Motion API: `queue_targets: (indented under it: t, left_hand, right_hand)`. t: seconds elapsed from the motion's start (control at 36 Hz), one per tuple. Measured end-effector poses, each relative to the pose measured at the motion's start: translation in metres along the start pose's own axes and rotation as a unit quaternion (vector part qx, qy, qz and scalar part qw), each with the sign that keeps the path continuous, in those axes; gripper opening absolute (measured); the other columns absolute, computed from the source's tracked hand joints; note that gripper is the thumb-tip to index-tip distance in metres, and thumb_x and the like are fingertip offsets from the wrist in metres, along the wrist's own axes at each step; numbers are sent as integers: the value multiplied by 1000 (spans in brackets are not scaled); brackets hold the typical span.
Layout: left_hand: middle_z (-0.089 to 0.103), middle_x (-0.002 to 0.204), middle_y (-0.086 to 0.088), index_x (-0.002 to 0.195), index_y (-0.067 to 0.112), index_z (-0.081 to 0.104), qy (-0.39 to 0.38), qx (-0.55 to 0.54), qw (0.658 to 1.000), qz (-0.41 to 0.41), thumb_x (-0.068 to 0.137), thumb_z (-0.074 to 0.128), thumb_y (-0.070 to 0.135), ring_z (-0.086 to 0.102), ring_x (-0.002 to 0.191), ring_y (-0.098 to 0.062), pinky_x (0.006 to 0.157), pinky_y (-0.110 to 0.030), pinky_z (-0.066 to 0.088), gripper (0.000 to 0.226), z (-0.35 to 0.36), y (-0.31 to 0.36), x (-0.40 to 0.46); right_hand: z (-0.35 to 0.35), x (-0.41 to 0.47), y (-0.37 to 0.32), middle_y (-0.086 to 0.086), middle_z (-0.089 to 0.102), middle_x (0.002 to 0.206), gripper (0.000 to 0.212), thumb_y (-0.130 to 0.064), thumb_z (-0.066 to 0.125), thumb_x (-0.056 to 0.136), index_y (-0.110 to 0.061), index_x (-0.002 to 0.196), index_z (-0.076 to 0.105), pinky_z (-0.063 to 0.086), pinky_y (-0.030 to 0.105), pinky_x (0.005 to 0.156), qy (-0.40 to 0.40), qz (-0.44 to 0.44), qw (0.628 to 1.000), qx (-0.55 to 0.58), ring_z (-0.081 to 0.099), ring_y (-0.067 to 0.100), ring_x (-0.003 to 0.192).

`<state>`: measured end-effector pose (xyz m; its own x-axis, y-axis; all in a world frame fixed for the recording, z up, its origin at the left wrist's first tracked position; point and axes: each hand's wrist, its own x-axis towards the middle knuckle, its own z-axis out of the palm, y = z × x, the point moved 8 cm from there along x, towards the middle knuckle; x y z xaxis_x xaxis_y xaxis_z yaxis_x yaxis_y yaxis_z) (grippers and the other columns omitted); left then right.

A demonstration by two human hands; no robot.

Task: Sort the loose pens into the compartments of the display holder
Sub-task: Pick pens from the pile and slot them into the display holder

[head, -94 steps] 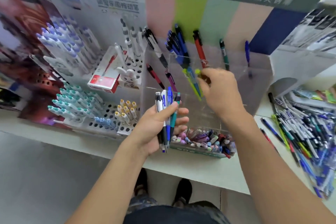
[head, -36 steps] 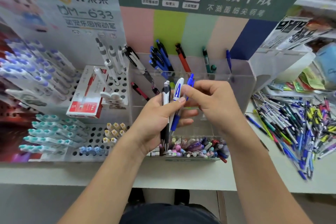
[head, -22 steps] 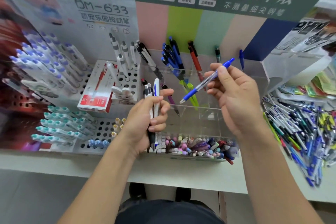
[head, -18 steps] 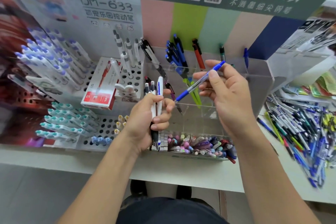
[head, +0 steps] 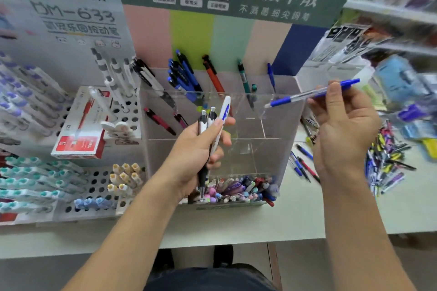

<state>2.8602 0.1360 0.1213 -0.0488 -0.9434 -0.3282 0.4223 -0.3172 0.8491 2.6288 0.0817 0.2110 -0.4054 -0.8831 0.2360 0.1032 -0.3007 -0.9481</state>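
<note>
Pinching blue pen [head: 312, 93] between my right hand [head: 343, 125] thumb and fingertips, above display holder [head: 272, 149]. Left hand [head: 201, 149] fingers curled round pen bundle [head: 212, 120], upright.

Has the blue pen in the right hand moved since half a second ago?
Yes. The blue pen has shifted rightward, from before the holder's middle compartments to the clear display holder's right edge.

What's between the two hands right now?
In the head view, only the clear display holder with its partly empty compartments shows between the left hand and right hand.
</note>
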Motion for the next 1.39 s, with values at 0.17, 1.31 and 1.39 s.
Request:
queue_targets:
  t: [0.17, 1.31, 1.39]
  left_hand:
    - [64, 75, 1, 120, 12, 65, -20, -6, 1000, 10, 107, 47, 29, 32, 42, -8, 39, -18, 28, 28, 18, 5, 8]
    - [78, 95, -4, 108, 19, 62, 48, -67, 996, 27, 103, 56, 17, 71, 69, -11, 56, -20, 55, 9, -11, 7, -7]
    - [78, 95, -5, 108, 18, 65, 46, -67, 996, 26, 102, 56, 16, 72, 71, -12, 58, -21, 56, 11, -15, 3, -9]
  right_hand:
    - [-9, 11, -17, 5, 70, 81, 12, -8, 70, 95, 2, 102, 68, 60, 33, 75, 20, -69, 996, -43, 67, 18, 74]
    - [128, -3, -16, 3, 60, 51, 48, -48, 68, 91, -10, 62, 71, 43, 34, 55, -268, -169, 850, -422, 51, 17, 50]
    - [128, -46, 19, -5, 69, 58, 27, -43, 80, 85, -18, 75, 81, 49, 30, 55, -400, -18, 831, -387, 56, 2, 52]
